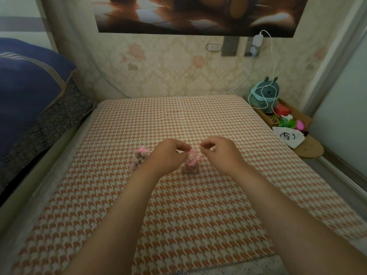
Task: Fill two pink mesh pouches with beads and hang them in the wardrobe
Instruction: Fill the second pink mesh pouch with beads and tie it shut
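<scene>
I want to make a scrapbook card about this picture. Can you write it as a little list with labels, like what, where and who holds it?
place: cloth, orange-and-white houndstooth
first pouch: pink mesh, full of beads, top tied, beside the left hand, not held
second pouch: pink mesh, beads inside, standing between the hands
left hand: pinches the second pouch's ribbon
right hand: seems to pinch the ribbon's other end
hung up yet: no

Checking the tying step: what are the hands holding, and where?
Left hand and right hand each pinch a drawstring end at the neck of the right pouch.
</scene>
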A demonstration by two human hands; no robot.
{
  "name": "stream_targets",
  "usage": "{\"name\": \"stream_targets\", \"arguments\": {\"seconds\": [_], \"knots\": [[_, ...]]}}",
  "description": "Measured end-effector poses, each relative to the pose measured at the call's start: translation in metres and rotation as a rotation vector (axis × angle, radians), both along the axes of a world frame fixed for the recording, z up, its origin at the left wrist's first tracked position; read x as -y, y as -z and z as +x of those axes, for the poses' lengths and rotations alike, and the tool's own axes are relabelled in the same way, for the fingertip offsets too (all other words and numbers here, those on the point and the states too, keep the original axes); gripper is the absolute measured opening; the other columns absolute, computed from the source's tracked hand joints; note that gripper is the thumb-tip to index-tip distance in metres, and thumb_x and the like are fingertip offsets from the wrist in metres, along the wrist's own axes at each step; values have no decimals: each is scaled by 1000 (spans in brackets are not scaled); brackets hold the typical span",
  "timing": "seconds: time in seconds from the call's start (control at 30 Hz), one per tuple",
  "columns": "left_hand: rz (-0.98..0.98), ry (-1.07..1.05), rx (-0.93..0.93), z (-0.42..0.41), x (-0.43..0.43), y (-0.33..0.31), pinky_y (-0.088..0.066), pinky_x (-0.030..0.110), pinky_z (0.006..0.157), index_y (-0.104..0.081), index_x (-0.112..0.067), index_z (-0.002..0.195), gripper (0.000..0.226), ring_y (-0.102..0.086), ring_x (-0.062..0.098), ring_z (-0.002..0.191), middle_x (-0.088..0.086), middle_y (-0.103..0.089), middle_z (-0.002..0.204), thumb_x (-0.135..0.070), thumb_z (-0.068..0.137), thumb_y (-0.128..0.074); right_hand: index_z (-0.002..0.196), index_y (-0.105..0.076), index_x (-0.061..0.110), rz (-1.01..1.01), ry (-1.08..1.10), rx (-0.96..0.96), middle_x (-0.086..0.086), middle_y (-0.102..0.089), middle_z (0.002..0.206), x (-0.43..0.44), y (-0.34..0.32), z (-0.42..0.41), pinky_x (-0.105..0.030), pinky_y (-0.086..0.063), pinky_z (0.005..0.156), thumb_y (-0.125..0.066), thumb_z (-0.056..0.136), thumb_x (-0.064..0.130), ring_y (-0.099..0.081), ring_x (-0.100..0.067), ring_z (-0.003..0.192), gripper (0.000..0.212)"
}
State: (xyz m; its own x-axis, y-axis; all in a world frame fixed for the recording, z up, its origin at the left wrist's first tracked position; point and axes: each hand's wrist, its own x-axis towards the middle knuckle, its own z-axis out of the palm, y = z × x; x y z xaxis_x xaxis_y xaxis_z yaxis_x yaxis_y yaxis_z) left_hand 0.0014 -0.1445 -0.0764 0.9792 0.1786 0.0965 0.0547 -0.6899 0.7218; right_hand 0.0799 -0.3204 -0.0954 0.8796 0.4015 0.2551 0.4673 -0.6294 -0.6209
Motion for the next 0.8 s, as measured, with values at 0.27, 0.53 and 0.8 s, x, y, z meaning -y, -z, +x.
{"name": "stream_targets", "arguments": {"seconds": [0.27, 0.53, 0.8], "knots": [[-17, 20, 28, -1, 0, 3, -38, 15, 58, -73, -22, 114, 27, -53, -6, 63, -8, -72, 106, -16, 92, -60, 104, -75, 33, 73, -132, 66, 19, -70, 98, -15, -24, -26, -13, -37, 63, -74, 92, 33, -55, 18, 68, 13], [-51, 31, 30, -2, -4, 5, -43, 21, 80, -73, -20, 114, 25, -61, 4, 93, -6, -71, 114, -17, 92, -61, 100, -75, 38, -201, -85, 154, 20, -58, 112, -17, -20, -24, -26, -41, 71, -64, 95, 47, -56, -2, 94, 15], [-74, 30, 39, 1, -1, 1, -46, 20, 84, -75, -17, 112, 23, -61, 4, 98, -7, -71, 111, -18, 92, -64, 72, -71, 16, -200, -87, 8, 8, -57, 54, -12, -22, -24, -27, -35, 48, -56, 100, 35, -47, -8, 48, 38]]}}
